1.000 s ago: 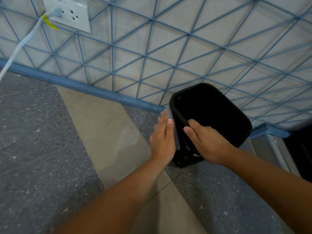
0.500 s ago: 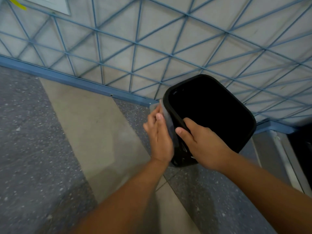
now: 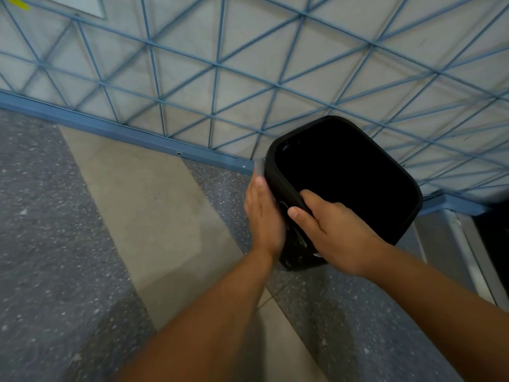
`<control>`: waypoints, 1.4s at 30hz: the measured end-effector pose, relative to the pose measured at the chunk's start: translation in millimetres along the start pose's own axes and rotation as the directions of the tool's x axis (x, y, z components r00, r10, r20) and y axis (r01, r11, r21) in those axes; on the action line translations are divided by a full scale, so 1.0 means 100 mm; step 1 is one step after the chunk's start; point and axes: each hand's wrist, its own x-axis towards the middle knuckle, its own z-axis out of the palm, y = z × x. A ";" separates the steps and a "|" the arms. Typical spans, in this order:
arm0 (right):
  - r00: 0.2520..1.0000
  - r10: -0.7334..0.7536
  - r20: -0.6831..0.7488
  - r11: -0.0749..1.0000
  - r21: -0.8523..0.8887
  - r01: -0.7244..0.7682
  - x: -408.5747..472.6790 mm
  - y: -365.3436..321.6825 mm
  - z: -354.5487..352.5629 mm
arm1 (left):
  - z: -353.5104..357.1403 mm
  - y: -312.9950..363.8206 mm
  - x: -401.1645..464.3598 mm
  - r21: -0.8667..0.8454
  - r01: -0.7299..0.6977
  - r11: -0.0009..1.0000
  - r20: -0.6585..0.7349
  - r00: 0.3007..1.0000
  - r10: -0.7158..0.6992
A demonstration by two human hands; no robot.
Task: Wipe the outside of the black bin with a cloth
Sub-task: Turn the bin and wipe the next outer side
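Head cam looked down at a black bin (image 3: 344,177) tilted w/ its open mouth toward the camera, its base near the foot of the wall (image 3: 248,64), which was pale and crossed by a blue triangle grid. Bin interior read as plain black; nothing could be made out inside.

Left hand (image 3: 263,216) lay flat against the bin's left outer side, fingers straight and together, pressing a grey cloth (image 3: 259,167) onto it. Only a small edge of cloth showed past the fingertips, just beside the rim; the rest was hidden under the palm. So the hand wasn't clenched, just pressed flat on the cloth.

Right hand (image 3: 333,230) grasped the near rim of the bin: thumb on the outside, fingers curled over the edge into the opening, wrist over the bin's lower corner.

Both forearms came in from the bottom of frame. Floor (image 3: 68,230) was speckled grey w/ a beige strip (image 3: 154,205) running diagonally. A blue baseboard (image 3: 110,128) ran along the wall's foot. Slight motion blur at the edges.
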 end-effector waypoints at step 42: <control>0.998 -0.015 -0.053 0.999 -0.032 0.014 -0.02 0.00 0.00 | 0.05 0.05 -0.37 -0.039 0.023 0.999 0.067 0.998 -0.020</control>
